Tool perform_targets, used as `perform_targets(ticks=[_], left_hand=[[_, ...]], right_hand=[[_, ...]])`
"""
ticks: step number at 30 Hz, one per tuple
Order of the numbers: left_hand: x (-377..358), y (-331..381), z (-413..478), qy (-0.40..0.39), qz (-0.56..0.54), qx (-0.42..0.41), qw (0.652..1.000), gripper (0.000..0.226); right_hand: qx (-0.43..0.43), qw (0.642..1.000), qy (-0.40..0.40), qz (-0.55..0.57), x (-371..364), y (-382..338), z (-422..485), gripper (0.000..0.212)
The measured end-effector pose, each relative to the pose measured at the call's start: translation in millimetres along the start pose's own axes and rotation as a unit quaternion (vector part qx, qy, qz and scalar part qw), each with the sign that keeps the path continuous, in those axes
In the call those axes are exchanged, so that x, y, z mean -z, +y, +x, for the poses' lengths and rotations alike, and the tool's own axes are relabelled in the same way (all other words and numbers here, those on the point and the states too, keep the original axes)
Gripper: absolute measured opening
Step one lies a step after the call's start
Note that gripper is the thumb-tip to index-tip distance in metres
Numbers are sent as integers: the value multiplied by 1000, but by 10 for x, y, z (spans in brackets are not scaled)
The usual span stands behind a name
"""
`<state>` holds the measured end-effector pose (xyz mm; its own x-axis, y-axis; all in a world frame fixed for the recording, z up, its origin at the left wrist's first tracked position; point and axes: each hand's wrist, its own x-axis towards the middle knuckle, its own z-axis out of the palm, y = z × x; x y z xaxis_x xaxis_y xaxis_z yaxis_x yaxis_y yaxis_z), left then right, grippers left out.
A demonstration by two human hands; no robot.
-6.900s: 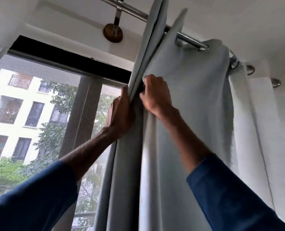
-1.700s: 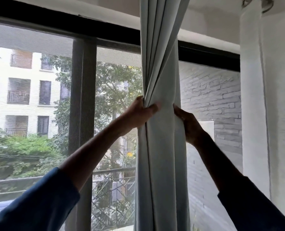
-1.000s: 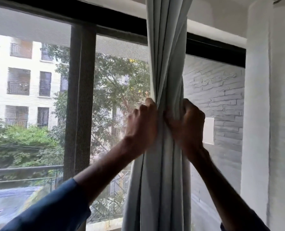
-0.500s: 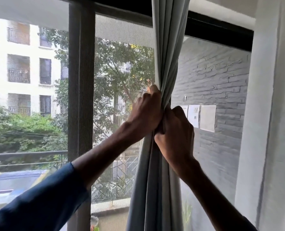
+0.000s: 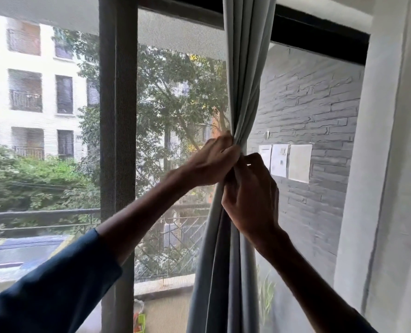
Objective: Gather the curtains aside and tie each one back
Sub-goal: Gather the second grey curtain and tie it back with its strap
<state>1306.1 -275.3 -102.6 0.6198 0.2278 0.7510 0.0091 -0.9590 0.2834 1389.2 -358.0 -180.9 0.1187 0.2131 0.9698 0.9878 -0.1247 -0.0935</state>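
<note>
Left hand [image 5: 211, 164] and right hand [image 5: 250, 195] clench the curtain [image 5: 245, 68]; gathering looks done. I see no tie yet; tying remains.

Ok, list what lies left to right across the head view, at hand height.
White building → dark window post → tree → left hand → right hand, both gripping the grey curtain → papers on the brick wall → white curtain.

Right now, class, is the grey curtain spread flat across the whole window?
No: the grey curtain is gathered into a narrow bundle, which the left hand and the right hand grip at its waist.
</note>
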Motion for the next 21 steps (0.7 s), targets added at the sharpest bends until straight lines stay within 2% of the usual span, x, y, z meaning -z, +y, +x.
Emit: perform_targets(ticks=[2, 4, 6, 8, 10, 12, 14, 15, 16, 18, 19, 21], left_hand=[[-6, -27, -13, 4, -26, -5, 1000, 30], [-56, -75, 1, 49, -30, 27, 998, 41], [-138, -174, 42, 122, 14, 93, 988, 39], [-169, -236, 83, 145, 37, 128, 980, 28], [-176, -247, 85, 132, 19, 134, 982, 19], [-154, -219, 38, 122, 14, 123, 985, 20], [-150, -204, 2, 118, 20, 106, 987, 25], [-158, -202, -4, 122, 26, 102, 987, 26], [-180, -200, -27, 125, 33, 99, 987, 27], [-248, -224, -84, 130, 52, 95, 986, 27], [-299, -253, -146, 132, 72, 97, 984, 28], [-402, -317, -323, 151, 129, 101, 975, 39]], right_hand=[[14, 999, 4, 47, -36, -13, -68, 28], [38, 994, 12, 103, -63, -24, -124, 26], [50, 988, 13, 145, -54, -10, -149, 17], [28, 978, 9, 204, -2, 74, -116, 14], [-33, 955, -13, 293, 43, 205, -35, 20], [-80, 947, -1, 312, 27, 356, 31, 25], [-130, 939, -19, 319, -43, 499, 69, 48], [-171, 913, -67, 365, -79, 539, 72, 58], [-204, 871, -130, 427, -132, 566, 53, 62], [-216, 797, -239, 511, -272, 589, -32, 43], [-215, 779, -260, 529, -341, 581, -112, 34], [-228, 765, -258, 544, -458, 562, -318, 29]])
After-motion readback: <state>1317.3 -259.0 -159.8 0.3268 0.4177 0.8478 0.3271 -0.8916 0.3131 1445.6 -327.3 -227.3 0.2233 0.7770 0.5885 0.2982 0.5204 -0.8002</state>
